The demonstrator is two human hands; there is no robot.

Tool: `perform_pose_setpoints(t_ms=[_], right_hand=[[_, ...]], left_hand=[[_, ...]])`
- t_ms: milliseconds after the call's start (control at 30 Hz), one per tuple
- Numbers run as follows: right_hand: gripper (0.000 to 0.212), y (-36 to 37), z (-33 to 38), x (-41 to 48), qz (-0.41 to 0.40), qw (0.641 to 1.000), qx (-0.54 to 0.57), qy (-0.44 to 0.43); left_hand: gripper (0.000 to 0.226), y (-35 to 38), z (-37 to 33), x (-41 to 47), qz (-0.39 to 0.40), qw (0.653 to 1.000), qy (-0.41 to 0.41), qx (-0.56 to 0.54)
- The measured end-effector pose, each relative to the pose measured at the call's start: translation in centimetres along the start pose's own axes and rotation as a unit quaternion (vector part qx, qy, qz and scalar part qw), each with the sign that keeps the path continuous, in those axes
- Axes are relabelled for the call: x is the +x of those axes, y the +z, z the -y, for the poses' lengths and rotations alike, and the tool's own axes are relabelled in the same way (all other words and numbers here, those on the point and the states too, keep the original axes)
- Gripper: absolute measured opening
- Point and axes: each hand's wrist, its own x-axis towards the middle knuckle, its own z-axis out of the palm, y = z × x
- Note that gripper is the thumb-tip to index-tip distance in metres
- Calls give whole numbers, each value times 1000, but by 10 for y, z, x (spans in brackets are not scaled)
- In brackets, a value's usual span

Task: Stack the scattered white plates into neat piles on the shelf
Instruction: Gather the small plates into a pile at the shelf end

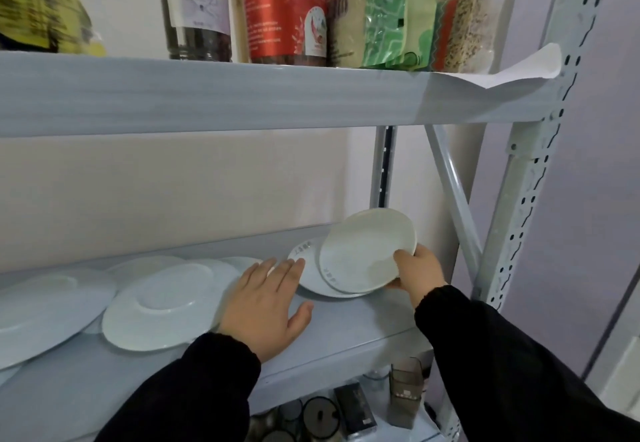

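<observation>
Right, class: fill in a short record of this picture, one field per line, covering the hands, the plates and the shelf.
Shelf: grey metal, plates on the middle level
Right hand: holds a small plate, tilted
Second small plate: lies partly under it, lettering on rim
Left hand: open, fingertips at that plate's edge
Large plates: to the left, overlapping, not piled
Top level: jars and packets

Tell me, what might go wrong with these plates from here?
The right hand holds the tilted plate by one edge only; it may slip and chip the small plate beneath. The left hand lies open close by, so its fingers might get caught. The large plates overlap unevenly, and a nudge could slide them.
</observation>
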Motion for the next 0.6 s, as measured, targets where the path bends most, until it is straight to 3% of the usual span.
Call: perform_pose_setpoints(t_ms=[100,267,600], right_hand=[[31,2,-5,6,-36,993,-102,-43],[67,-2,-20,9,-30,991,-112,-64],[69,-4,-23,8,15,980,-148,-133]], left_hand=[[64,2,-2,0,-6,1000,-6,-11],[64,2,-3,-2,-11,1000,-21,-11],[63,1,-4,-1,-21,999,-28,-14]])
